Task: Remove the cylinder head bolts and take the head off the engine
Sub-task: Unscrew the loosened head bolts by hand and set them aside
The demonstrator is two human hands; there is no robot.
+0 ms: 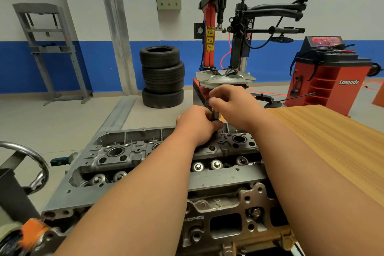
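Grey cast metal, the cylinder head [133,153] fills the lower middle of the frame. Its long axis runs left to right, rising slightly toward the wooden surface [324,141] at right. At its far edge, just right of frame centre, a steel socket tool [215,113] stands upright with its lower end pointing down into the head. The left hand [196,123] curls round the tool's lower part from the left. The right hand [234,105] pinches its top from the right, directly above.
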